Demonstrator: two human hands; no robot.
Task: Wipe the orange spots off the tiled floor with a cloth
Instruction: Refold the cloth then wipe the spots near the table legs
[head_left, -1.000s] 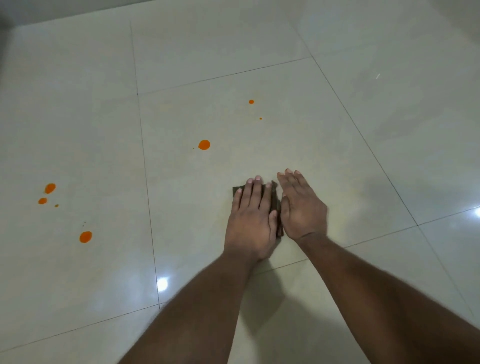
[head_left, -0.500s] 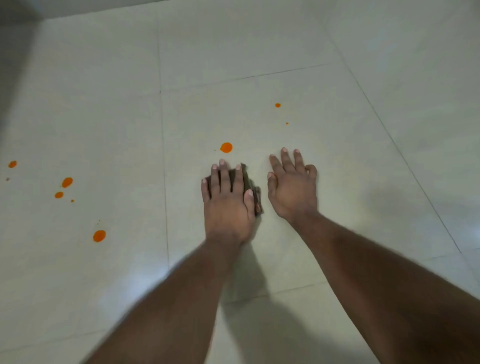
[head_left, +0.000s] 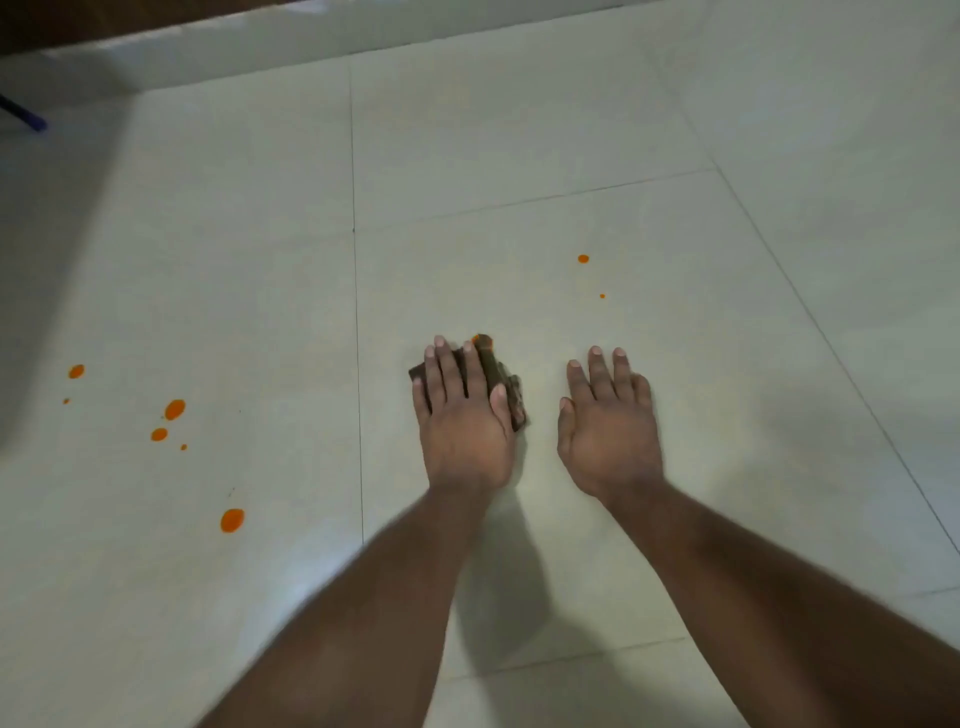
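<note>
Pale tiled floor with orange spots, brown cloth.

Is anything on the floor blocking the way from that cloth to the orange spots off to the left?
Nothing visible does. The left hand presses the cloth flat, and only bare tiled floor with one grout line lies between it and the left-side spots. The right hand rests on the other side.
</note>
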